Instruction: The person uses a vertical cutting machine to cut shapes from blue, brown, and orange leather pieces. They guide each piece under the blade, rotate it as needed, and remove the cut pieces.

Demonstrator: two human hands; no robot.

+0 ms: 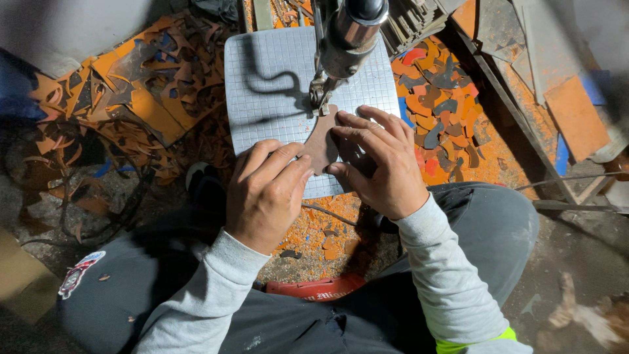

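A flat brown cut-out piece (321, 145) lies on the square grey gridded machine table (262, 85). My left hand (265, 193) presses its near left edge with fingers flat. My right hand (383, 160) holds down its right side, fingertips by the piece's top. The metal head of the machine (347, 39) hangs above, its small foot and blade (319, 98) touching the far end of the piece. Both arms wear grey sleeves.
Heaps of orange, red and grey offcuts (436, 98) lie right of the table, and orange and dark scraps (151, 85) lie to its left. Wooden frame bars (517, 118) run at right. My knees in dark trousers flank an orange-dusted floor (321, 236).
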